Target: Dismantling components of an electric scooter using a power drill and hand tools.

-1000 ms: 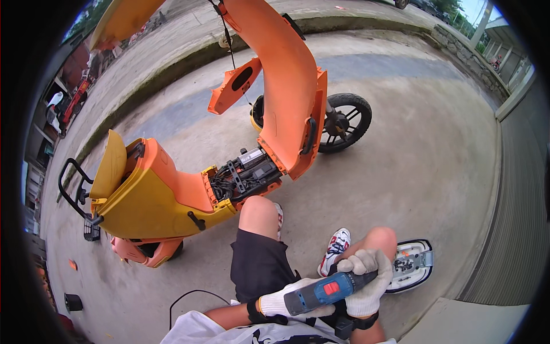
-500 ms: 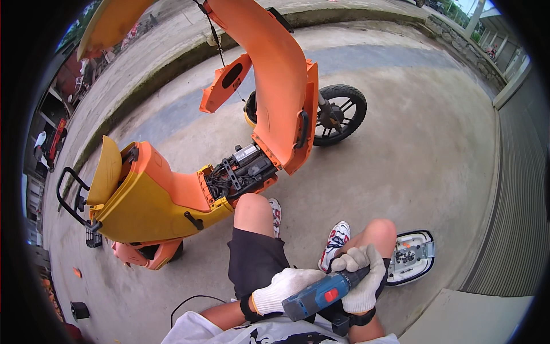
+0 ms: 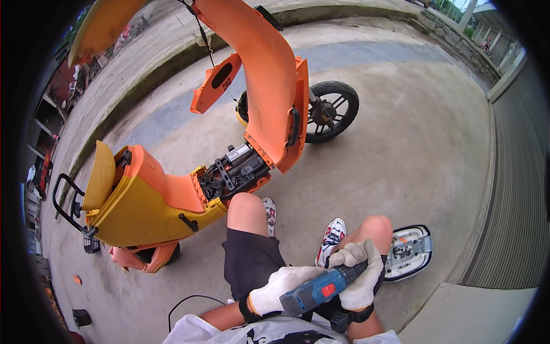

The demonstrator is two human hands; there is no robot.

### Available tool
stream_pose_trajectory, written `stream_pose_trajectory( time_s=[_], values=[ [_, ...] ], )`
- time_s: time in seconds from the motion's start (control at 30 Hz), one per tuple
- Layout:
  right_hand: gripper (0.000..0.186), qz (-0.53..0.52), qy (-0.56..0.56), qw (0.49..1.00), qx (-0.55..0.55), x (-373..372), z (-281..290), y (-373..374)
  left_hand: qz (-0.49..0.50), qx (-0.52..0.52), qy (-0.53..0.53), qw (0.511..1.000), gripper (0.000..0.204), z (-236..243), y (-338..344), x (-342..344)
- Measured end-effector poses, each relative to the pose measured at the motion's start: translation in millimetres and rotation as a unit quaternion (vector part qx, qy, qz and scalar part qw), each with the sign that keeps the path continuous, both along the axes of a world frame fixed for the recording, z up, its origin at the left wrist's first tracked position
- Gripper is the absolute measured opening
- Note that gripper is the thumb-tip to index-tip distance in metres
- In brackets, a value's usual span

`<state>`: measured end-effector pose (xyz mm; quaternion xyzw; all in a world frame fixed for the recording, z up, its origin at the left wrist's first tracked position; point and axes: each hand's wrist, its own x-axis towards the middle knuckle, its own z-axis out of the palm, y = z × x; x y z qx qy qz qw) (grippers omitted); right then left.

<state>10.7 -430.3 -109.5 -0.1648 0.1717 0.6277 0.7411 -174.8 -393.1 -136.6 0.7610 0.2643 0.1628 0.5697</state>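
A blue and dark grey cordless drill (image 3: pixel 318 290) with a red switch lies across my lap, its chuck end pointing up and to the right. My left hand (image 3: pixel 281 288), in a white knit glove, grips it from the left, with most fingers hidden behind the tool. My right hand (image 3: pixel 362 278), gloved too, is wrapped around the chuck end. Ahead of me stands an orange and yellow electric scooter (image 3: pixel 154 212), its floorboard cover off. Wiring and metal parts show in the open floor bay (image 3: pixel 232 172).
Beside my right knee lies a white tray-like cover (image 3: pixel 423 266) with small dark screws and orange bits in it. A black cup-shaped part (image 3: pixel 82 317) sits on the concrete at the left. A ribbed shutter (image 3: pixel 510 200) borders the right side. An orange panel (image 3: pixel 216 83) hangs by the scooter's front.
The view has shifted slightly, so the scooter sits a little further left in the picture. Both hands keep their hold on the drill, almost unmoved.
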Motion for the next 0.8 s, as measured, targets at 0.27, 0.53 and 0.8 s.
stream_pose_trajectory(
  time_s=[0.27, 0.53, 0.8],
  values=[
    [0.039, 0.022, -0.045, 0.993, -0.109, -5, -3, 9, -0.002, -0.037, 0.029, 0.999, 0.045, -18, -2, -3],
    [0.028, 0.02, -0.014, 0.992, -0.127, -7, 6, 20, 0.003, -0.148, 0.004, 0.989, 0.029, -15, 4, 0],
    [0.026, 0.026, -0.061, 0.988, -0.14, -7, 7, 22, 0.054, -0.126, 0.085, 0.987, 0.024, -21, 4, -7]
  ],
)
